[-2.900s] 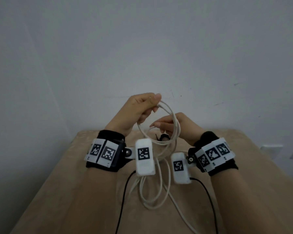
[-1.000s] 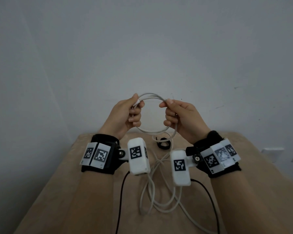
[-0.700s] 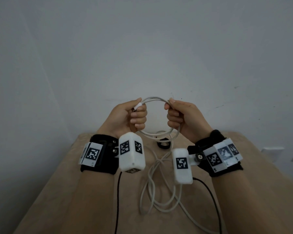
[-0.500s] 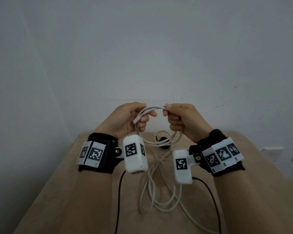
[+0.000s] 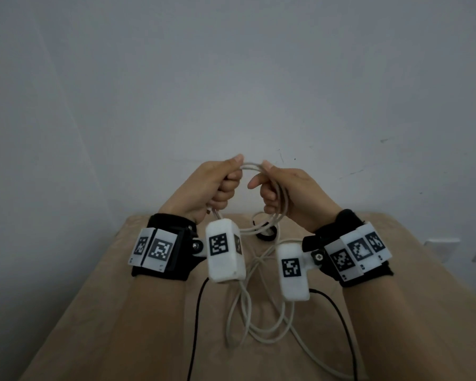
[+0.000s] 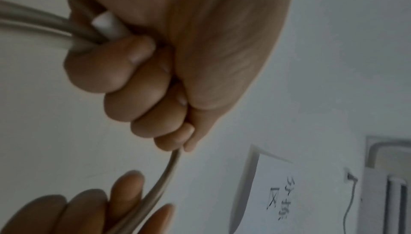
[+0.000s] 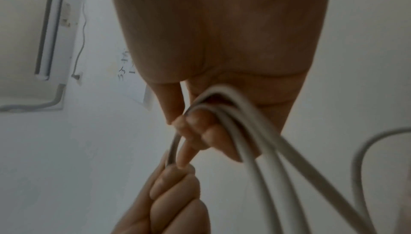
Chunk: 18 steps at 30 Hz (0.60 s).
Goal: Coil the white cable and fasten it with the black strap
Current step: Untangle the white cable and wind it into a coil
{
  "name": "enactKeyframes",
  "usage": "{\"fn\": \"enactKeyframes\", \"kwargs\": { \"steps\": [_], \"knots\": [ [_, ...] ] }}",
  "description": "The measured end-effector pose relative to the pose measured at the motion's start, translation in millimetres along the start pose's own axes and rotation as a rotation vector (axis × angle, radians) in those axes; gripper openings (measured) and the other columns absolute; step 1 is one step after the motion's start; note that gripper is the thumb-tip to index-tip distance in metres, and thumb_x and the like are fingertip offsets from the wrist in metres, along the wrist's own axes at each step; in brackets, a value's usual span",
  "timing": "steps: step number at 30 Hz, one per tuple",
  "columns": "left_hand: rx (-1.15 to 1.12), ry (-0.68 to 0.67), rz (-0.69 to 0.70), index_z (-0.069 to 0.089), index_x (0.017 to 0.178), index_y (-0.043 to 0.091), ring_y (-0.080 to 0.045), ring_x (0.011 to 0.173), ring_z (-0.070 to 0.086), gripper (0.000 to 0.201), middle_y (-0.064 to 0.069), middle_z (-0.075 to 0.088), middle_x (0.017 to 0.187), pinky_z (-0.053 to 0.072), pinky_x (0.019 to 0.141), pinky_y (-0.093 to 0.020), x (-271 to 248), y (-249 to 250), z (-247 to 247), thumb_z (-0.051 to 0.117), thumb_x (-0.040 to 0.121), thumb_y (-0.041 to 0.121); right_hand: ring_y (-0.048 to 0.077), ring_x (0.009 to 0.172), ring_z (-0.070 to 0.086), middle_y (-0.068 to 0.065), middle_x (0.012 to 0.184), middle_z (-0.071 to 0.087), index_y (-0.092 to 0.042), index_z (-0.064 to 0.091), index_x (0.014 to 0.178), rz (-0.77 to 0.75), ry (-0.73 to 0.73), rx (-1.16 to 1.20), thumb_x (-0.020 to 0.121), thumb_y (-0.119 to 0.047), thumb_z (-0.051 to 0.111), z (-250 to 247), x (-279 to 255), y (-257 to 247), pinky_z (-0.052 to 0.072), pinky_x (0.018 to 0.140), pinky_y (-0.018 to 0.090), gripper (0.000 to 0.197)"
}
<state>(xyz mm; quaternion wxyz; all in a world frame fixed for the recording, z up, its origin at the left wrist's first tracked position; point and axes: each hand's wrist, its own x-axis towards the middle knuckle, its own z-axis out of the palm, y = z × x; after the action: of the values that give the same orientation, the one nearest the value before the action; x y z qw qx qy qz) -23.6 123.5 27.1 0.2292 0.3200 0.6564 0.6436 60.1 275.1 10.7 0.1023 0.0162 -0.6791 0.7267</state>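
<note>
The white cable [image 5: 254, 168] is held up in the air between both hands, several turns of it gathered into a loop above the tan table [image 5: 138, 312]. The left hand [image 5: 209, 188] has its fingers curled tight round the loop's left side, thumb laid over the top strands, and the white plug end [image 6: 109, 24] pokes out of the fist near the heel of the palm. The right hand [image 5: 289, 193] closes round the loop's right side, the strands running through its curled fingers [image 7: 200, 132] and out below the palm. The two thumbs nearly meet at the top of the loop. From the bottom of the coil the loose remainder of the cable drops to the table and lies there in slack bends between the forearms. The black strap [image 5: 265, 235] lies on the table behind the hanging strands, near the far edge, untouched by either hand.
</note>
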Motion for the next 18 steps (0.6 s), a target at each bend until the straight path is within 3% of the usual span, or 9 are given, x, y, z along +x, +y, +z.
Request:
{"fn": "enactKeyframes", "kwargs": {
  "steps": [4,8,12,18],
  "knots": [
    [-0.291,0.057,-0.007,0.031,0.061,0.022,-0.001,0.033,0.014,0.043,0.012,0.021,0.044,0.007,0.036,-0.018,1.9,2.8,-6.8,0.040,0.100,0.037,0.018,0.055,0.050,0.003,0.057,0.047,-0.004,0.064,0.086,-0.001,-0.064,0.192,0.100,-0.036,0.037,-5.3,-2.2,-2.2,0.050,0.062,0.029,0.044],
    [-0.524,0.073,-0.023,0.031,0.060,0.021,-0.001,0.029,0.017,0.043,0.011,0.022,0.042,0.010,0.031,-0.015,3.7,4.0,-7.1,0.038,0.100,0.036,0.016,0.057,0.050,0.001,0.059,0.046,-0.005,0.058,0.086,-0.035,-0.098,0.317,0.099,-0.029,0.038,-2.2,-1.1,-1.5,0.053,0.068,0.032,0.034],
    [-0.659,0.073,-0.035,0.034,0.056,0.021,-0.002,0.028,0.018,0.048,0.010,0.022,0.040,0.012,0.029,-0.014,7.8,2.4,-2.8,0.038,0.100,0.036,0.010,0.050,0.039,-0.004,0.057,0.036,-0.010,0.052,0.080,-0.057,-0.094,0.381,0.100,-0.025,0.037,0.5,2.1,-0.5,0.048,0.063,0.028,0.029],
    [-0.603,0.021,-0.074,0.037,0.056,0.020,-0.004,0.030,0.022,0.047,0.009,0.025,0.042,0.021,0.033,-0.015,7.8,-0.5,-4.6,0.037,0.100,0.036,0.006,0.045,0.029,-0.008,0.054,0.029,-0.013,0.048,0.075,-0.033,-0.053,0.384,0.102,-0.026,0.035,-0.7,3.9,-1.3,0.039,0.052,0.020,0.032]
  ]
}}
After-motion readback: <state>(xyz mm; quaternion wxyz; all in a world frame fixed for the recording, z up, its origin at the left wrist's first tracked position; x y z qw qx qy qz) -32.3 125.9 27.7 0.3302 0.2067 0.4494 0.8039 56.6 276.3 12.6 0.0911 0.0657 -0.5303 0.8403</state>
